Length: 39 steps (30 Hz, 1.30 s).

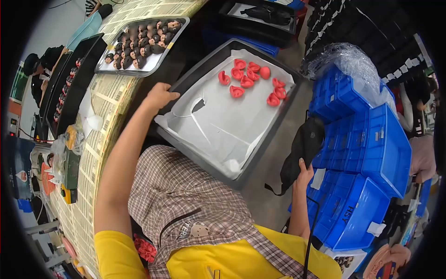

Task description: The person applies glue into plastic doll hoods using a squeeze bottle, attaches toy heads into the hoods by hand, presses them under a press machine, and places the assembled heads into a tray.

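My left hand [160,96] is closed at the left rim of a dark grey tray [211,163], partly hidden by the edge. White paper [227,114] with a torn hole lines the tray. Several red, hollow cap-like pieces [246,81] lie at its far end, and a crumpled white wad [231,165] sits in the near corner. Off to the right, my right hand [304,173] grips a black fabric bag-like item [303,146] with a strap hanging down. Its exact kind is unclear.
A cloth-covered table [104,109] runs along the left, bearing a metal tray [155,65] of small dark-topped figure heads. Blue plastic crates [355,135] are stacked on the right, partly under clear plastic wrap [350,69]. Another dark tray [258,30] stands at the far end.
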Motion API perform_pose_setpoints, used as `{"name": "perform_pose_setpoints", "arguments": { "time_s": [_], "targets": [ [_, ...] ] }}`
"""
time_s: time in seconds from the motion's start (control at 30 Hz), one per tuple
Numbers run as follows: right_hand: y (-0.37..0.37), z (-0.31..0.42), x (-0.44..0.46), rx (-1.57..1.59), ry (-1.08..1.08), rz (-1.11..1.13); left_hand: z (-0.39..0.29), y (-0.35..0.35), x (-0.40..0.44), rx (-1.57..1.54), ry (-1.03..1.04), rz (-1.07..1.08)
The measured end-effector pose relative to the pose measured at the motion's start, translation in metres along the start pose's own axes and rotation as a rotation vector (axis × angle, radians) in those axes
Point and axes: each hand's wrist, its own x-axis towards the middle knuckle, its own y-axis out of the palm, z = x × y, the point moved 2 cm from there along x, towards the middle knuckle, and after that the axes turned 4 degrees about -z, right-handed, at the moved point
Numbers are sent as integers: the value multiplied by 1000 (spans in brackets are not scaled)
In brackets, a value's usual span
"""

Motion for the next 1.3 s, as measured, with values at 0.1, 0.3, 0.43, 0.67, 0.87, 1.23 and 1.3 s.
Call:
{"name": "perform_pose_setpoints", "arguments": {
  "time_s": [0.1,0.3,0.43,0.67,0.87,1.23,1.3],
  "targets": [
    [1,2,10,-25,-21,10,38,37,6,63,-99,-158],
    [49,26,0,-133,-15,126,89,110,-7,221,-192,-461],
    [101,58,-11,-269,37,365,140,137,-3,154,-198,-470],
    [240,59,-32,-659,-8,972,159,123,-7,-73,-81,-340],
    [305,-30,-14,-996,74,1227,132,60,-104,-332,89,-467],
    [297,-44,-3,-1707,-434,1307,191,36,-228,-478,-97,-548],
    [288,-34,-38,-1770,-923,1102,191,35,-231,-457,-74,-545]
  ]
}}
